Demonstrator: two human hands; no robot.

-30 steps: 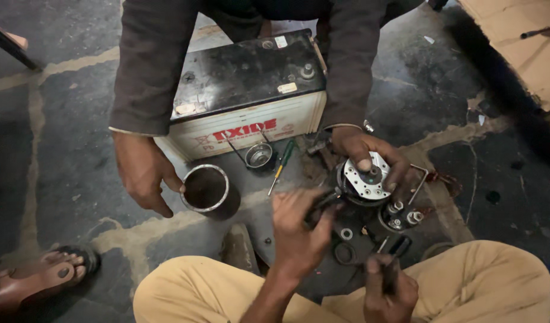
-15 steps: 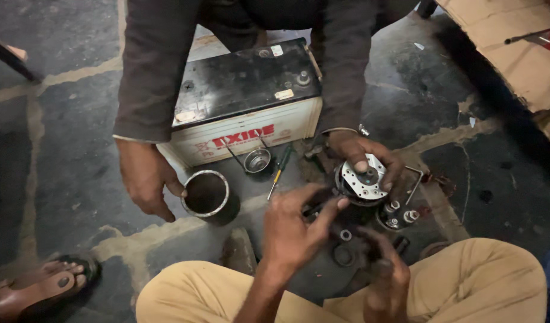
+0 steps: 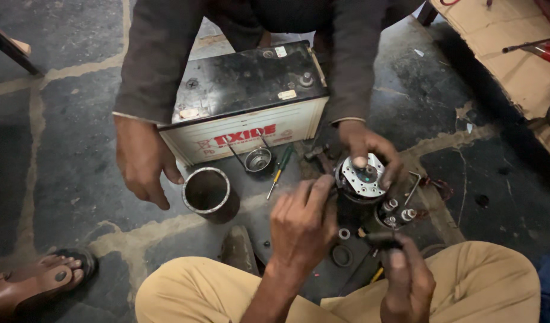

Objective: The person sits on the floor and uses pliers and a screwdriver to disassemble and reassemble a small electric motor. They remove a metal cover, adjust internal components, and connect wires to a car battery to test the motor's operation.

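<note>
Beside the co-worker's hand (image 3: pixel 370 157) | left hand (image 3: pixel 302 224) has moved up, fingers pinched on motor end plate (image 3: pixel 361 178) | right hand (image 3: pixel 406 281) stays clamped on dark tool (image 3: pixel 379 239), below the plate.

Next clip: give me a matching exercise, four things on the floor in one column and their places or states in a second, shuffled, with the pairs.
Things:
1. battery
2. metal cylinder
3. screwdriver
4. round motor part

Places or states:
A. green handle, lying just in front of the big box
B. held from above by the other person's hand, the left hand touching its side
C. open end up, beside the other person's free hand
D. black top, pale sides, between the other person's sleeves

Pairs: 1-D, 2-C, 3-A, 4-B
</note>
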